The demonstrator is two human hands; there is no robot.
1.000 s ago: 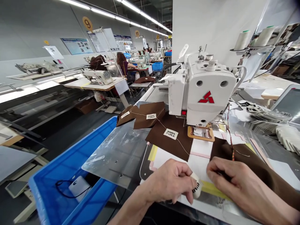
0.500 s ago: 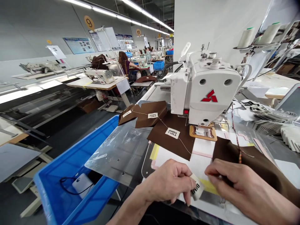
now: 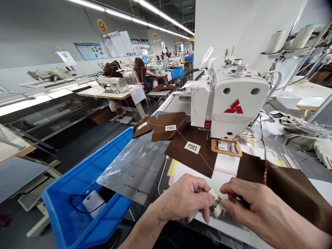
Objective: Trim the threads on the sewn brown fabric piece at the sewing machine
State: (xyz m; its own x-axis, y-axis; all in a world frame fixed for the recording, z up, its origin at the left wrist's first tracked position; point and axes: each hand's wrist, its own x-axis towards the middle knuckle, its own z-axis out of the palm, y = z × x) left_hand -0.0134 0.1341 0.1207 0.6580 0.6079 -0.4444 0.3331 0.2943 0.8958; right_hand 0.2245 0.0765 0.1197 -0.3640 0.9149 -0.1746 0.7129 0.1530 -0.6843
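Observation:
My left hand pinches a white woven label with black lettering, above the front of the machine table. The thumb and index finger of my right hand close at the label's right edge; the exact contact is partly hidden. Behind my hands, a brown fabric piece carries a sewn label. A thread links it to further brown pieces on the left. Another brown fabric lies beside and under my right hand. The sewing machine stands ahead, with its tan clamp frame under the head.
A blue bin with a white device inside stands at lower left, below the metal plate. Stacked white pieces lie at right, under thread cones. A person sits at another machine farther back.
My right fingers have moved left, from apart to the label's right edge. My left hand keeps hold of the label. The view has shifted slightly.

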